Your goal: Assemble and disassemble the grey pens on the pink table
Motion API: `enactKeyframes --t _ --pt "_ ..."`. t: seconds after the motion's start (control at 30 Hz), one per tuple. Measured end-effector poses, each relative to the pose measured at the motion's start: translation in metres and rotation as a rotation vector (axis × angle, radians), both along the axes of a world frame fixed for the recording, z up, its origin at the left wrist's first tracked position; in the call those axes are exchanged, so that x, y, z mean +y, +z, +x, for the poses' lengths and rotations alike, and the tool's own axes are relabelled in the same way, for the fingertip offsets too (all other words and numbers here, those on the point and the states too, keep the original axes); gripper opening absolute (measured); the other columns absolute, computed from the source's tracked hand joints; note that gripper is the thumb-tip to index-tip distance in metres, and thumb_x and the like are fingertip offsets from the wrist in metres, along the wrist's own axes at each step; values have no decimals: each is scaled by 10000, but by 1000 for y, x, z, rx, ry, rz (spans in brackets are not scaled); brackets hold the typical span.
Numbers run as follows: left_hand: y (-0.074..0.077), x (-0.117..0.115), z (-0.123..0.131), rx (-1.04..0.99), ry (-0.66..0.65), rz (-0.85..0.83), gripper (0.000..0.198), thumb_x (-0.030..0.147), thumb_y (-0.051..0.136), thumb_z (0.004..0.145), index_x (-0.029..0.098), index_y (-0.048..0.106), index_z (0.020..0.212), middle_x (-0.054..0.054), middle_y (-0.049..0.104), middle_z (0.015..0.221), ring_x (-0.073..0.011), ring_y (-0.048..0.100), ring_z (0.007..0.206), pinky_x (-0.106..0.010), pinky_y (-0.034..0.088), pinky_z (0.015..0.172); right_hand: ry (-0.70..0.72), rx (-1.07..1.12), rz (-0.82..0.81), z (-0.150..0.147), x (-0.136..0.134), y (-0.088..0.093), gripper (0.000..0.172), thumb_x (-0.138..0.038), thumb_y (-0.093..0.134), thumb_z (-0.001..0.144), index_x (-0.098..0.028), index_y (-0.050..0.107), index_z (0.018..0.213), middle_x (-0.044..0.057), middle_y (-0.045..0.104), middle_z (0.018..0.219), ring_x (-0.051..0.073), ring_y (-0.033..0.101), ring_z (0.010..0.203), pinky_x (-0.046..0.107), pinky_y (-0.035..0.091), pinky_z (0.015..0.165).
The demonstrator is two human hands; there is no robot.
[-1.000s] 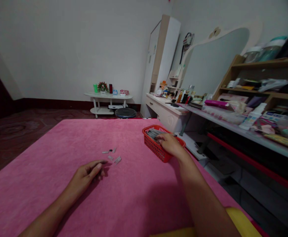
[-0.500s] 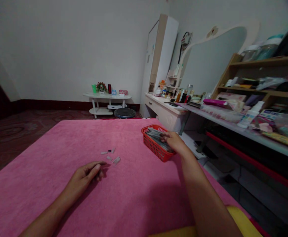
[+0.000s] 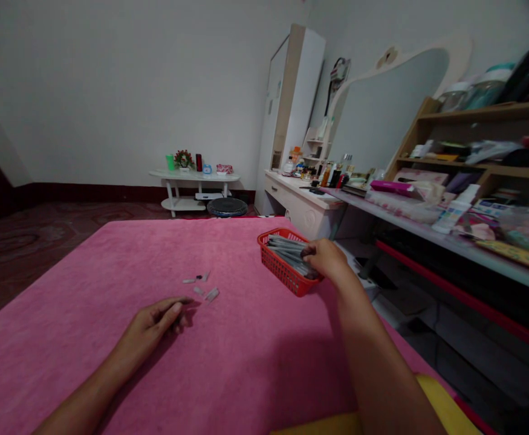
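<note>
My right hand [image 3: 325, 258] reaches into a red plastic basket [image 3: 281, 272] at the right edge of the pink-covered table [image 3: 228, 356]. Its fingers are curled among the grey stick-like items [image 3: 286, 251] that fill the basket; what they grip is hidden. My left hand [image 3: 153, 323] rests on the pink cloth with its fingers loosely curled together. Just beyond its fingertips lie several small pale caps and pieces [image 3: 201, 285] scattered on the cloth.
A yellow object [image 3: 431, 405] sits at the table's near right corner. To the right stand a cluttered shelf unit [image 3: 473, 181] and a white dressing table with mirror [image 3: 309, 205]. A low white side table [image 3: 194, 184] stands by the far wall.
My right hand has shifted from the basket's near end to its far right side, fingers now curled among the grey sticks. My left hand stays in place.
</note>
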State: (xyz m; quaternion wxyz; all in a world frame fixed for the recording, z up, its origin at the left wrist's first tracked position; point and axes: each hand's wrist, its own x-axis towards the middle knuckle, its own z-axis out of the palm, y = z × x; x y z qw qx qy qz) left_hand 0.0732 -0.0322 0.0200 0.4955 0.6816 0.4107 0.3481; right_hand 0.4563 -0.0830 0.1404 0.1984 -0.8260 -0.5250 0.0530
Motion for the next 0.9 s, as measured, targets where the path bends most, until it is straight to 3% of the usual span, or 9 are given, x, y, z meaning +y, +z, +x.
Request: enactKeyframes --t 0.1,0.2,0.33,0.5,0.63,0.77,0.9 --pt "-2 1 0 -10 -2 -2 464 529 546 811 157 694 1046 -55 669 689 -144 574 589 -232 474 545 -42 -150 -169 -10 -7 11 115 -241 683 639 -238 741 738 43 713 724 209 664 709 273 454 620" --pt "-1 0 1 -12 6 -4 462 538 557 797 159 704 1018 -55 668 674 -148 573 576 -238 474 533 -14 -221 -251 -17 -8 11 201 -279 719 590 -266 743 789 49 726 838 238 665 806 292 461 648" --pt "1 -1 1 -17 18 -4 476 548 566 783 153 707 1009 -57 667 662 -153 577 572 -245 478 534 38 -315 -257 -23 -4 3 312 -284 683 635 -268 726 944 92 711 987 277 655 891 339 471 692" --pt "-3 1 -1 -16 -3 -4 460 534 551 804 159 699 1026 -55 673 693 -145 577 593 -230 468 540 19 -290 -198 -29 1 -3 285 -333 613 723 -239 702 977 105 700 1019 266 645 919 334 465 729" --pt "-1 0 0 -19 15 -12 468 540 549 800 153 701 1017 -53 672 681 -145 574 584 -232 463 542 -27 -234 -153 -30 3 -4 283 -362 624 714 -235 702 955 99 702 995 256 646 884 325 461 716" --pt "7 -2 -1 -11 103 8 489 566 560 778 143 708 971 -40 660 647 -143 566 566 -227 447 528 -18 -216 -140 -26 4 -5 251 -295 641 684 -241 715 919 93 707 970 260 650 868 316 458 685" --pt "10 0 -7 -50 285 68 465 561 569 775 141 696 929 -10 624 599 -135 558 561 -217 452 543 -12 -233 -156 -23 6 -6 260 -225 614 686 -257 724 920 89 707 982 270 655 878 321 461 673"
